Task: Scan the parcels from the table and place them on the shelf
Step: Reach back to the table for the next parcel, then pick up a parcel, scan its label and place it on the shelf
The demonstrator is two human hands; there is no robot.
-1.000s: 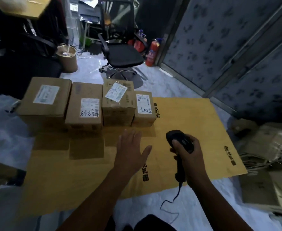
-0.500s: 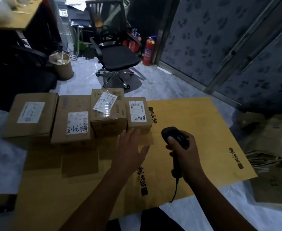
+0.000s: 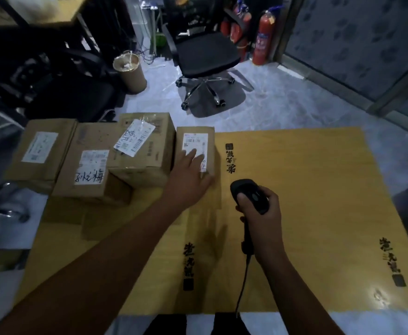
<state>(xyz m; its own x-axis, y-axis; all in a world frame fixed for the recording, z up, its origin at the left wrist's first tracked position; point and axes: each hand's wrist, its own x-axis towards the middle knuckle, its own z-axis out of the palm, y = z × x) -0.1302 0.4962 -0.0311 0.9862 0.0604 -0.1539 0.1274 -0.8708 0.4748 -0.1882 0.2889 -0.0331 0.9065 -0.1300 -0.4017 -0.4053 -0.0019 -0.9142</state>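
Handwritten characters, last one 梅, on a parcel label (image 3: 90,170), black calligraphy on yellow table cover (image 3: 318,201) not legible

Parcels (image 3: 91,139): brown corrugated cardboard, matt, slightly scuffed. Labels (image 3: 40,146): white paper, the tilted one under glossy clear film. Table (image 3: 294,189): ochre board, smooth, faintly satin, with black printed characters. Scanner (image 3: 248,194): smooth black plastic with a dull sheen; its cable (image 3: 242,286) is black and looks rubbery. Chair (image 3: 205,59): seat of matt black mesh cloth, base (image 3: 205,81) of bright chromed metal. Extinguisher (image 3: 262,39): glossy red paint. Bin (image 3: 131,73): matt brown card. Floor (image 3: 282,102): pale marbled tile, polished.
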